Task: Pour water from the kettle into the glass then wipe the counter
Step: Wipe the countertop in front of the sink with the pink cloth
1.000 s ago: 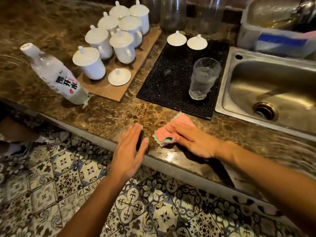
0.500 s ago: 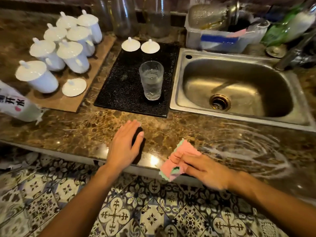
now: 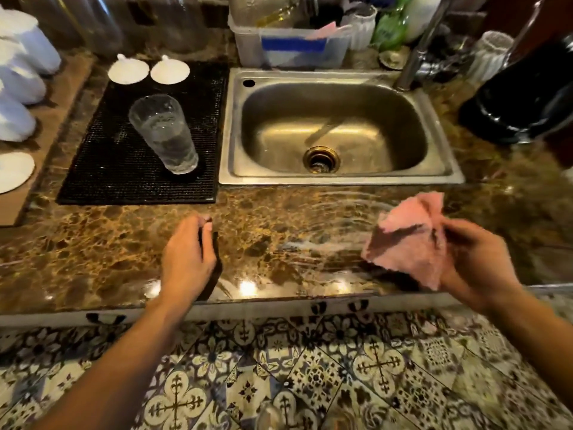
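Marble counter (image 3: 93,243) shows wet streaks (image 3: 325,240) before sink (image 3: 341,180) | glass (image 3: 164,135) holds water, upright on black mat (image 3: 124,178), far left | right hand (image 3: 474,262) pinches pink cloth (image 3: 406,243), bunched, off surface | left hand (image 3: 186,259) fingers together, resting near edge | advice: flatten cloth, press, overlap strokes across streaks.

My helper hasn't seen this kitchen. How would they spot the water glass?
Find the steel sink in the brown counter. A black mat lies left of it, and the glass stands on that. Unlike the two flat white lids behind it, it is tall, clear and holds water.
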A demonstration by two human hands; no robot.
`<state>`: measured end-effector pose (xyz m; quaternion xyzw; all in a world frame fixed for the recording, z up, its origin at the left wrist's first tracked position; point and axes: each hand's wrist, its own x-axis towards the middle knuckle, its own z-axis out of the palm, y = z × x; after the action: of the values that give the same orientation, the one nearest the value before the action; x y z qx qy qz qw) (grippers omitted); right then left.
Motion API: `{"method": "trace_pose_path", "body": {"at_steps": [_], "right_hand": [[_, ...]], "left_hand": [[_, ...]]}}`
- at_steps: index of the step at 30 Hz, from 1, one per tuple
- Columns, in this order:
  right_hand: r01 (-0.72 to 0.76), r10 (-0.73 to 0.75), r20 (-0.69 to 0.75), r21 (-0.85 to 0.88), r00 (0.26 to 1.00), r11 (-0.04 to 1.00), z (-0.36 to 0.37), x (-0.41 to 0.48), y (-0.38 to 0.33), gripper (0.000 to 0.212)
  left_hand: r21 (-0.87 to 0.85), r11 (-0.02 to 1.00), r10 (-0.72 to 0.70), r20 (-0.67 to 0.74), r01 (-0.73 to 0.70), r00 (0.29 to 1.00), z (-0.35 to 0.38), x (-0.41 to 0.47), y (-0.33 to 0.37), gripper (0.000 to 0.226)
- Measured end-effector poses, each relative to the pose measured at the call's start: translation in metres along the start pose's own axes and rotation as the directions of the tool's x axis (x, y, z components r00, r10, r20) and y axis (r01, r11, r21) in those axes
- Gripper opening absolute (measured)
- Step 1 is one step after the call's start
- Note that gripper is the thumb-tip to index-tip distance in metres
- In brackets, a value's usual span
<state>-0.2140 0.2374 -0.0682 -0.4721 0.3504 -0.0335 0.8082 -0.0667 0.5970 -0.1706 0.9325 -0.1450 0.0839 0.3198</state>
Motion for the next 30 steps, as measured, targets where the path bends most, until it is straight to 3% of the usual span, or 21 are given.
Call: {"method": "trace_pose_path", "body": {"at_steps": [4,5,6,7,8,9,10,11,14,19,23,26,30], "right_hand": [[0.160,-0.143,-0.180,0.084,0.973,0.983,-0.072,0.020,-0.059,0.047],[0.149,-0.122,-0.173,0.156,0.977,0.976,-0.081,0.020,-0.069,0.038],[0.014,0.007,-0.102,0.212,0.995,0.977,-0.096,0.023,-0.082,0.025],[0.072,-0.063,-0.139,0.066,0.988,0.995,-0.116,0.028,-0.085,0.041],[0.207,-0.215,-0.067,-0.110,0.974,0.972,-0.136,0.043,-0.084,0.046],[0.254,-0.306,-0.150,-0.293,0.940,0.922,-0.145,0.048,-0.087,0.042],[0.212,-0.376,-0.240,-0.513,0.895,0.832,-0.151,0.058,-0.085,0.039],[0.193,-0.422,-0.260,-0.606,0.869,0.771,-0.153,0.065,-0.080,0.044],[0.248,-0.348,-0.018,-0.666,0.937,0.703,-0.156,0.090,-0.047,0.058],[0.292,-0.337,0.020,-0.546,0.941,0.785,-0.122,0.086,-0.006,0.049],[0.046,-0.143,-0.111,-0.613,0.983,0.789,-0.098,0.047,0.021,0.052],[0.090,-0.146,-0.027,-0.672,0.989,0.735,-0.075,0.021,0.040,0.042],[0.126,-0.074,0.116,-0.548,0.990,0.827,-0.053,0.003,0.060,0.030]], "left_hand": [[0.066,0.998,-0.006,0.091,0.000,0.996,0.000,-0.011,0.000,0.034],[0.112,0.994,0.001,0.114,-0.014,0.993,0.000,-0.014,-0.001,0.040],[0.158,0.987,-0.017,0.155,-0.008,0.988,0.001,-0.018,0.000,0.048],[0.204,0.979,-0.045,0.205,0.003,0.978,0.002,-0.021,0.000,0.056],[0.258,0.966,-0.067,0.245,0.002,0.967,0.004,-0.022,0.000,0.063],[0.307,0.952,-0.079,0.272,-0.009,0.959,0.007,-0.022,-0.001,0.068],[0.345,0.938,-0.083,0.287,-0.022,0.954,0.009,-0.022,-0.001,0.070],[0.370,0.929,-0.086,0.295,-0.031,0.952,0.011,-0.021,-0.001,0.072],[0.416,0.908,-0.088,0.309,-0.051,0.947,0.012,-0.023,0.000,0.071],[0.439,0.898,-0.118,0.325,-0.039,0.938,0.012,-0.026,0.005,0.070],[0.435,0.900,-0.162,0.285,0.024,0.945,0.017,-0.031,0.021,0.075],[0.445,0.895,-0.178,0.275,0.039,0.945,0.019,-0.033,0.024,0.076],[0.446,0.894,-0.178,0.275,0.038,0.945,0.020,-0.032,0.020,0.075]]}}
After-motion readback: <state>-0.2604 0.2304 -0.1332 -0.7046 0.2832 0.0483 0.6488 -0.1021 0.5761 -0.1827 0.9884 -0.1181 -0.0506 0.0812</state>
